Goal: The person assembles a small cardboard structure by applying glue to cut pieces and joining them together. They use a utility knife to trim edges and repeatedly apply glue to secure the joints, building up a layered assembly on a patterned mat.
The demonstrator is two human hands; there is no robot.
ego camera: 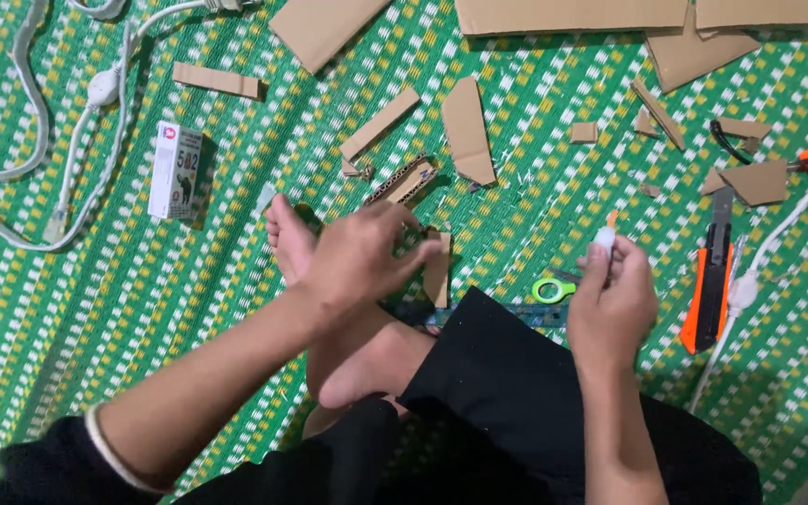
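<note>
Glue tube: small, white, with an orange nozzle pointing up; pinched between thumb and fingertips of my right hand, which is closed round its body, just right of the black trouser knee. I judge it light, smooth and soft-walled, so any squeeze would push glue out. Best gripped low on the body, clear of the nozzle, with light pressure.

Cardboard strip: brown, narrow, standing roughly upright just beyond the knee. My left hand curls over it, fingertips on its upper end. I cannot tell how firmly it grips. I judge the strip light, stiff along its length, easily creased. Best taken by the long edges, not the ends.

Items placed relative to the knee:
- Ruler, bluish, lying against its far side.
- Scissors, green handle loop, just beyond, near the right hand.
- Utility knife, orange and black, well to the right.
- Small glue box, white, far to the left, upright.
- White cable, beyond the box, looped.
- Cardboard offcuts, scattered well beyond.
- Woven mat, green and white, on the floor beneath everything.
</note>
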